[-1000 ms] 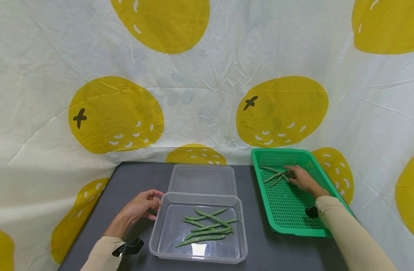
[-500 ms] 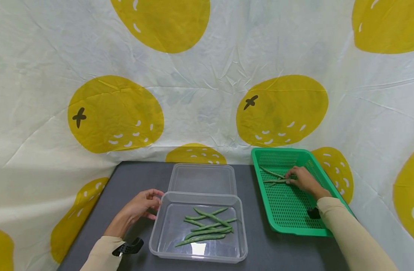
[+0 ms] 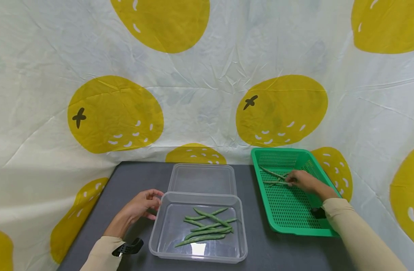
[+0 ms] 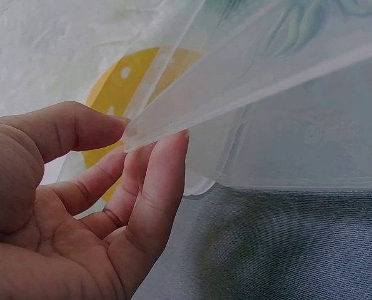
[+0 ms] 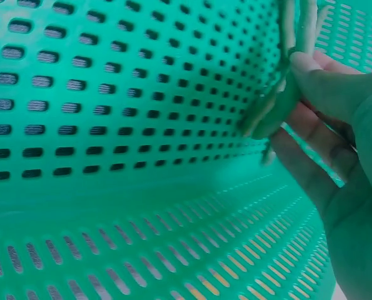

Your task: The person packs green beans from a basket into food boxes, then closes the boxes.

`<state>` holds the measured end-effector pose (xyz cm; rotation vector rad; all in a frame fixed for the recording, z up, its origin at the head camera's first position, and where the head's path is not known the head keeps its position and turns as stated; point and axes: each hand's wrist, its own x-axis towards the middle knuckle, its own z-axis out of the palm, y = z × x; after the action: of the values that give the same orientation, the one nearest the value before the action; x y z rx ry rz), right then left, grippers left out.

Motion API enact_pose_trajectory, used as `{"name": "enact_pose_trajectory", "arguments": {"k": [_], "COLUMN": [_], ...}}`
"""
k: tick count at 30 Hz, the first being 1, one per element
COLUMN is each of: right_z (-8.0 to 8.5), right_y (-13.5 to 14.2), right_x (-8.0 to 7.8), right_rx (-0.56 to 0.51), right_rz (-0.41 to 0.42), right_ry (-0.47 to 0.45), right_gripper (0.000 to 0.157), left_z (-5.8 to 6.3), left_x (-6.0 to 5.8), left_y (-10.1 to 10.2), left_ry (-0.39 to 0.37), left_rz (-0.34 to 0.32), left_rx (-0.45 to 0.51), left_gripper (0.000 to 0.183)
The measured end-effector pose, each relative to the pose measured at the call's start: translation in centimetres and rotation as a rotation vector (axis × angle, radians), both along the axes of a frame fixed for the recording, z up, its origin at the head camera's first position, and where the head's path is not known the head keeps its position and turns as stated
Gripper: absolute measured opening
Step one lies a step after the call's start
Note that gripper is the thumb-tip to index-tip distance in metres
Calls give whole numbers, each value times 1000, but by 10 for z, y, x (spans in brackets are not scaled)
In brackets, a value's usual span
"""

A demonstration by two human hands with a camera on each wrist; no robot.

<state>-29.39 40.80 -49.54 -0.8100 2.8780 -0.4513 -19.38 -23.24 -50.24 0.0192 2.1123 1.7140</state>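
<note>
At the left rim of the clear plastic container (image 3: 197,259), my left hand (image 3: 139,207) pinches the edge. The left wrist view shows the thumb above the rim (image 4: 192,115) and the fingers beneath it. Several green beans (image 3: 208,238) lie crossed inside the container. To the right, my right hand (image 3: 305,181) reaches into the green plastic basket (image 3: 295,216) and pinches a green bean (image 5: 307,28) between thumb and fingers. A few other beans (image 3: 270,172) lie by it, near the basket's left wall; the fingers partly hide them.
Behind the container lies a clear rectangular lid (image 3: 201,180) on the dark grey table (image 3: 136,175). A gap of tabletop separates container and basket. A white cloth (image 3: 200,113) with yellow fruit prints hangs at the back and sides.
In the basket, my right hand has drawn its fingers in on a bean and shifted slightly right. The beans there have changed position. My left hand and the container have stayed still.
</note>
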Motion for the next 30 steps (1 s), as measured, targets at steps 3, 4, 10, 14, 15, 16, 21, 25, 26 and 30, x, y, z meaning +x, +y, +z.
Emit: {"name": "enact_pose_trajectory", "arguments": {"k": [3,4,10,14,15,16,21,25,26,30], "right_z": [7,9,23,30,31,32,40,43,44,46], "right_y": [-3,-4,-10,-12,-12,-13,-13,-13,-12,-11], "right_x": [2,3,8,12,13,14,20,23,24,25], "right_rx": [6,2,-22,-53,-63,-74,-134,-154,-159,-163], "right_rz": [-12,-17,-15,-11,-10,-8,0,7,9,6], "right_ry": [-47,-63,-123,-141,-149,-156,-197,-169,-156,-135], "right_gripper": [17,17,18,18,18,18,17,16,16,16], "left_z": [0,0,-1,-2,-2,-1,-2,-2,-2,-1], "left_x": [1,1,1,2,2,2,1,0,0,0], "left_y": [0,0,0,0,0,0,0,0,0,0], "left_ry": [3,4,3,-2,-1,0,6,5,7,14], "left_rz": [3,4,10,8,8,8,5,4,2,0], "left_rx": [0,0,-10,-11,-8,-6,-6,-7,-5,1], "left_gripper": [45,45,46,46,46,46,46,46,46,45]}}
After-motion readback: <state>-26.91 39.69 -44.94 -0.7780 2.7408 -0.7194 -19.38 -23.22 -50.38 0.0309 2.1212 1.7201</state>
